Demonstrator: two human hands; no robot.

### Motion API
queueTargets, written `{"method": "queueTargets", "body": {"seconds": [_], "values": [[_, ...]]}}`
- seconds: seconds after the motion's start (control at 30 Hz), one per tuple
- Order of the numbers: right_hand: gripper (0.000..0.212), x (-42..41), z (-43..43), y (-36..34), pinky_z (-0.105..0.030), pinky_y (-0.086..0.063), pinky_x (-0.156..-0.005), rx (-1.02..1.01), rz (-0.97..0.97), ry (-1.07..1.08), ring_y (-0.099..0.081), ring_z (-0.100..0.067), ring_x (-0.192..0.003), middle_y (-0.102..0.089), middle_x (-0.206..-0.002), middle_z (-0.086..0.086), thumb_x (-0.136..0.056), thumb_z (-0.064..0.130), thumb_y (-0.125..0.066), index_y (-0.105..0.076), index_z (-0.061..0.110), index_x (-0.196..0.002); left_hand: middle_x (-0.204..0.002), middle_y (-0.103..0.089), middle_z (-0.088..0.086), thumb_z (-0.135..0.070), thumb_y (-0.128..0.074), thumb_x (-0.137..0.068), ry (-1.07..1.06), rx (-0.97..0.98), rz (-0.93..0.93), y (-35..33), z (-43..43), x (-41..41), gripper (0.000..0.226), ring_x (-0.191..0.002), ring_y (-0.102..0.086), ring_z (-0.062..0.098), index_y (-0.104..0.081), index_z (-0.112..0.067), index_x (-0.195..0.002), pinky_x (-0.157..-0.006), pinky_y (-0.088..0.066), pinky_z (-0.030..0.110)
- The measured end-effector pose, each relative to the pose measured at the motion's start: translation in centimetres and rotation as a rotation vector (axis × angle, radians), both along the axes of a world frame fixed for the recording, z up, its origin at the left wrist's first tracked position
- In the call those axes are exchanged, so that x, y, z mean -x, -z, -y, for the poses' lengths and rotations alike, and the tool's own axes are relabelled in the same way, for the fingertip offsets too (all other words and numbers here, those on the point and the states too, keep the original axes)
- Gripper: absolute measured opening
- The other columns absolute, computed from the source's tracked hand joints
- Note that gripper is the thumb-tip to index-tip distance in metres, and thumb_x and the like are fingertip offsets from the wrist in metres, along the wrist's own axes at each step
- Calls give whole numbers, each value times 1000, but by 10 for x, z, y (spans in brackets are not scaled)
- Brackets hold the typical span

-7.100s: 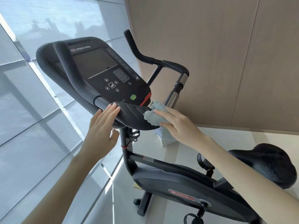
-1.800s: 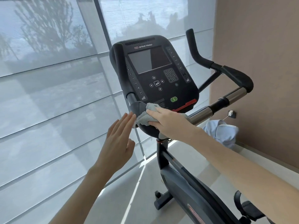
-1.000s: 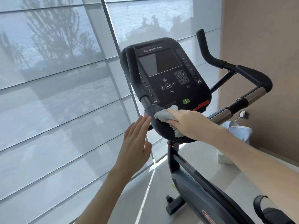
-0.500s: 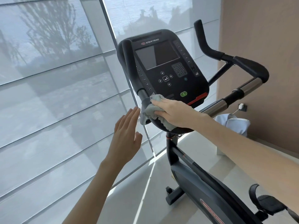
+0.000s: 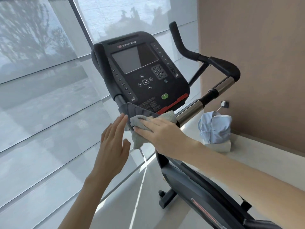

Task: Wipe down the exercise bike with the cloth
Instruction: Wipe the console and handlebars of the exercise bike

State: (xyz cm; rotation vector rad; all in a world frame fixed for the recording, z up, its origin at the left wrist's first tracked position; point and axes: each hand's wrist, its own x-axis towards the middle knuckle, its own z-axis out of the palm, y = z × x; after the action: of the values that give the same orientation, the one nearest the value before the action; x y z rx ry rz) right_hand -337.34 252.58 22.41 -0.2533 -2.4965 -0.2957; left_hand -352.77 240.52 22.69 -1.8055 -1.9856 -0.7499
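Right hand [image 5: 160, 133] pressing cloth [image 5: 136, 123] on exercise bike [image 5: 148, 71], fingers flat, left hand [image 5: 113, 144] alongside, fingers straight, blue bundle [image 5: 214, 128] behind

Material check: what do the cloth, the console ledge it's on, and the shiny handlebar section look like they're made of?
Cloth: grey terry or microfibre, with a fuzzy nap and limp folds.
Console ledge: likely moulded plastic, matte dark grey with raised ribs.
Handlebar section: probably polished or chromed metal tube, given the bright mirror-like highlights. The exact alloy can't be told.
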Motion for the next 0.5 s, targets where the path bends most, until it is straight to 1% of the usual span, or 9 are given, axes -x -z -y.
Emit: {"method": "queueTargets", "body": {"seconds": [0.07, 0.13, 0.23, 0.3, 0.33, 0.4, 0.47, 0.5], "values": [[53, -18, -11, 10, -44, -44, -99, 26, -59, -33, -58, -33, -113, -61, -124, -16, -77, 8, -70, -56, 10, -128, -153, -29, 2, -8, -39, -86, 33, 22, -19, 4, -5, -13, 61, -140, -24, 15, -29, -13, -146, -116, -17, 36], [55, -30, -22, 17, -44, -38, -103, 63, -67, -65, -55, -33, -116, -59, -126, -16, -77, 7, -71, -54, 9, -129, -152, -31, 2, -11, -40, -89, 70, 54, -59, 9, -9, -23, 57, -141, -23, 14, -32, -12, -145, -116, -18, 35], [53, -48, -40, 23, -41, -31, -107, 146, -61, -112, -51, -34, -120, -56, -130, -16, -80, 0, -64, -52, 8, -131, -151, -33, 2, -24, -36, -95, 96, 81, -155, 16, -15, -29, 51, -143, -21, 14, -34, -11, -145, -116, -19, 38], [48, -63, -57, 27, -41, -29, -109, 290, -87, -101, -45, -33, -125, -52, -133, -15, -84, 0, -55, -52, 8, -131, -150, -35, 2, -31, -32, -98, 76, 99, -205, 19, -16, -29, 52, -143, -20, 13, -35, -11, -145, -118, -16, 37], [47, -71, -68, 29, -41, -27, -112, 384, -129, -73, -41, -32, -129, -49, -136, -15, -86, 0, -51, -51, 8, -132, -151, -34, 1, -33, -31, -98, 62, 107, -220, 19, -15, -29, 52, -143, -18, 12, -34, -11, -145, -118, -13, 36], [47, -87, -97, 27, -41, -27, -113, 573, -202, 53, -33, -29, -136, -39, -145, -12, -92, -1, -48, -46, 12, -136, -151, -32, 1, -35, -31, -98, 47, 119, -230, 19, -13, -31, 53, -143, -17, 11, -34, -11, -146, -119, -10, 35], [48, -100, -119, 21, -38, -31, -111, 683, -190, 182, -33, -27, -136, -34, -149, -7, -94, 2, -49, -43, 18, -139, -151, -33, 1, -36, -31, -98, 55, 122, -209, 18, -13, -33, 54, -143, -18, 13, -35, -9, -145, -119, -11, 36], [48, -100, -121, 18, -37, -32, -110, 700, -181, 193, -35, -25, -135, -35, -149, -6, -94, 3, -50, -44, 18, -138, -150, -34, 2, -36, -32, -98, 61, 124, -201, 18, -14, -34, 54, -143, -19, 14, -36, -9, -144, -119, -13, 38]]}}
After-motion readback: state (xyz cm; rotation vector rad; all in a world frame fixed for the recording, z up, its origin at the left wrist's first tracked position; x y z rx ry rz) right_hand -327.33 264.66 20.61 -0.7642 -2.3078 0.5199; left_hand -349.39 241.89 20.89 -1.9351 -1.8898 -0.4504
